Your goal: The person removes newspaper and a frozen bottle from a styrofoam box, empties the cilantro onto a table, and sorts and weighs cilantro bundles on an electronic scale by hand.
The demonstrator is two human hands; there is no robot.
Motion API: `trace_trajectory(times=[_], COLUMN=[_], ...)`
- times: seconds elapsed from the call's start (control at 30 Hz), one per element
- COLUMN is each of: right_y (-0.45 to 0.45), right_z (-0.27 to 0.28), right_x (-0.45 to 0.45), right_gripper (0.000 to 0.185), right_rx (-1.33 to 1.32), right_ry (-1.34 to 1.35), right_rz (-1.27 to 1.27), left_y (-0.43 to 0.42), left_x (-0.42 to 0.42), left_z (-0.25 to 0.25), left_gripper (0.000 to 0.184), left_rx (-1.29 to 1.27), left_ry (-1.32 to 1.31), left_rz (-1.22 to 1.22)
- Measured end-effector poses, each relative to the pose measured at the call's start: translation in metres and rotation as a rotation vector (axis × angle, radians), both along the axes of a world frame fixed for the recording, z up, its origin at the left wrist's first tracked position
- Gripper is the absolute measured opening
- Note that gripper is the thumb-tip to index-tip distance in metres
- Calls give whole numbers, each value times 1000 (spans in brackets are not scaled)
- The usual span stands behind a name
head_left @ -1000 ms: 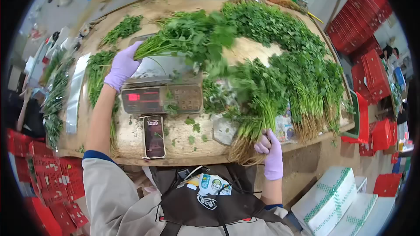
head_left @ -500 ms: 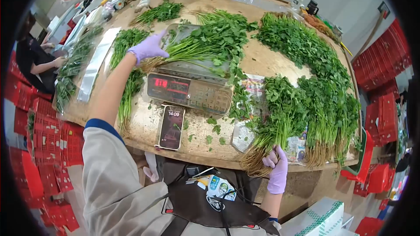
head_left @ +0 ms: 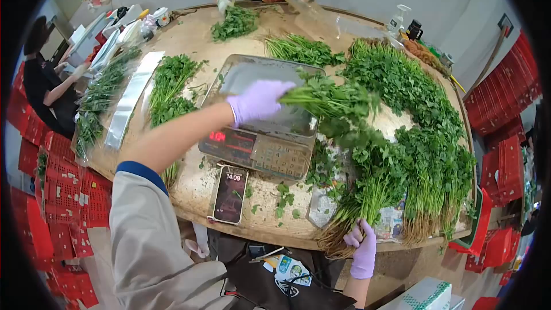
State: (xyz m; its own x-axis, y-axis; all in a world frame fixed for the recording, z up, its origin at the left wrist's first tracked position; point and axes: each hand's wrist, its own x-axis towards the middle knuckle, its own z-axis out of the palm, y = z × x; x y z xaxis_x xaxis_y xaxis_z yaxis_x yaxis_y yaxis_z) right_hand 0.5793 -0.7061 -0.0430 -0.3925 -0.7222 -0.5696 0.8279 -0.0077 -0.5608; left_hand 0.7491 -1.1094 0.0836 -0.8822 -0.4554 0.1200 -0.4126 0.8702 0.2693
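Note:
My left hand (head_left: 259, 102), in a lilac glove, is closed around the stems of a bunch of coriander (head_left: 338, 100), held above the digital scale (head_left: 215, 83). The leaves point right and are blurred by motion. The scale's metal pan carries no bunch, and red digits glow on its display. My right hand (head_left: 363, 250), gloved alike, is closed on the lower stems of another coriander bunch (head_left: 370, 192) at the near right table edge. Brown roots (head_left: 337, 238) spread just left of those fingers. A phone (head_left: 231, 194) showing 14:09 lies in front of the scale.
More rooted coriander (head_left: 427, 161) lines the table's right side; smaller bunches (head_left: 172, 80) lie left of the scale. Opposite, a person's gloved hand (head_left: 224, 4) holds greens (head_left: 235, 23). Another person (head_left: 49, 77) stands at left. Red crates (head_left: 69, 181) are stacked beside the table (head_left: 195, 204).
My left hand has lifted a coriander bunch off the scale pan and moved right with it. My right hand stays on its stems. The person opposite has raised their greens.

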Motion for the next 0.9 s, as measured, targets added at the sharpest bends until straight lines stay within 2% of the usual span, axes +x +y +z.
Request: trace_trajectory(times=[0.07, 0.13, 0.17, 0.2, 0.23, 0.3, 0.37, 0.4, 0.43, 0.5, 0.53, 0.57, 0.63, 0.67, 0.73, 0.77, 0.83, 0.87, 0.9], right_y=[0, 3, 4, 3, 4, -1, -11, -17, -26, -36, -42, -44, -50, -44, -27, -20, -7, 0, 5], right_z=[1, 0, -1, -2, -3, -1, 2, 3, 6, 5, 7, -23, -19, -12, 11, 23, 13, -12, -47], right_x=[-2, -3, -2, -2, -2, 3, 10, 14, 20, 37, 46, 54, 73, 70, 57, 49, 36, 30, 24], right_gripper=[17, 18, 18, 18, 19, 20, 16, 14, 19, 11, 9, 20, 34, 34, 43, 45, 51, 55, 59], right_rx=[-17, -8, -6, -10, -9, 62, 40, 166, 213, 209, 319, 396, 258, 265, 498, 440, 714, 747, 772], right_ry=[-4, -7, -9, 4, 18, 96, 83, 96, 154, 174, 383, 673, 851, 850, 1080, 949, 1082, 1282, 1475], right_rz=[2, -2, -21, 2, 14, 33, -5, -31, -39, -96, -48, -8, -5, -8, 536, 422, 181, -8, -209], left_y=[-55, -155, -182, -196, -171, -192, -165, -120, -58, 96, 128, 180, 216, 226, 239, 239, 232, 244, 247], left_x=[0, 26, 47, 72, 68, 62, 31, 12, -5, -26, -23, -34, -52, -58, -65, -63, -56, -61, -62], left_z=[18, 39, 64, 76, 107, 79, 44, 16, -4, -33, -79, -72, -126, -138, -153, -156, -160, -143, -153], left_gripper=[39, 38, 42, 45, 47, 50, 43, 39, 38, 40, 47, 47, 38, 38, 27, 27, 23, 17, 17], left_rx=[-28, -327, -627, -828, -841, -855, -613, -25, 283, 1018, 816, 1432, 1775, 1779, 1542, 1545, 1911, 1809, 1804], left_ry=[72, 139, 32, 49, -229, 49, 490, 639, 514, 257, 22, -30, -30, -35, 221, 223, 107, 205, 205], left_rz=[57, 96, 286, 435, 730, 924, 371, 255, 219, 175, -102, 131, 174, 171, 310, 314, 278, 440, 443])
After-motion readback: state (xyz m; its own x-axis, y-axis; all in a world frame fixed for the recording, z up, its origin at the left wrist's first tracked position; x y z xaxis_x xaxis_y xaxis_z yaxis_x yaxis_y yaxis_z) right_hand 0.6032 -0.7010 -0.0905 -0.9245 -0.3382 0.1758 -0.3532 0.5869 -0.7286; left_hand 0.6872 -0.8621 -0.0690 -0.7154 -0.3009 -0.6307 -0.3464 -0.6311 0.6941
